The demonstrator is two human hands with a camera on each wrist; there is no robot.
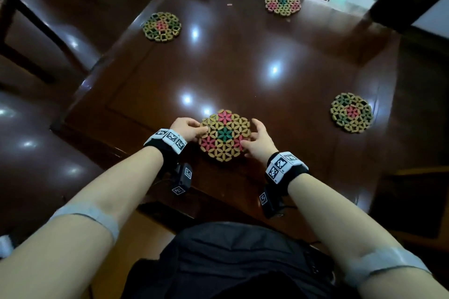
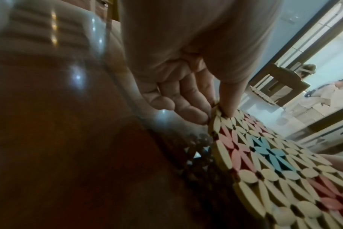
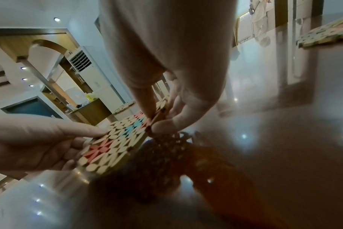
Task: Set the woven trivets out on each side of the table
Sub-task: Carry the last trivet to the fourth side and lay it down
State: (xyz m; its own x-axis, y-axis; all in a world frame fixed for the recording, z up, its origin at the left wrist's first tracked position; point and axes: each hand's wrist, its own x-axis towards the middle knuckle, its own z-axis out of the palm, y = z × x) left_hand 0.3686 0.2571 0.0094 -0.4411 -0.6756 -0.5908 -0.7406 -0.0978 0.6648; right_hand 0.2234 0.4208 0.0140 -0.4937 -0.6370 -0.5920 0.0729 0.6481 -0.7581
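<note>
Head view: 3 trivets already lie flat on the table [image 1: 267,109]; left trivet [image 1: 162,26] by the left edge, far trivet [image 1: 282,1] by the far edge, right trivet [image 1: 351,112] by the right edge; all well apart. Near trivet [image 1: 224,137], the 4th, sits at the near edge btwn both hands; left hand [image 1: 188,129] pinches its left rim, thumb on top w/ fingers [image 2: 188,108] curled at the edge; right hand [image 1: 260,139] pinches the right rim, thumb over, fingers under. Wrist views show it tilted, at least the left-hand rim up off the wood, its shadow below; whether any part touches the table I can't tell. Judgement: 3 of 4 sides done; last one nearly placed; left to do is lay it flat & let go; no spare trivets in sight.
</note>
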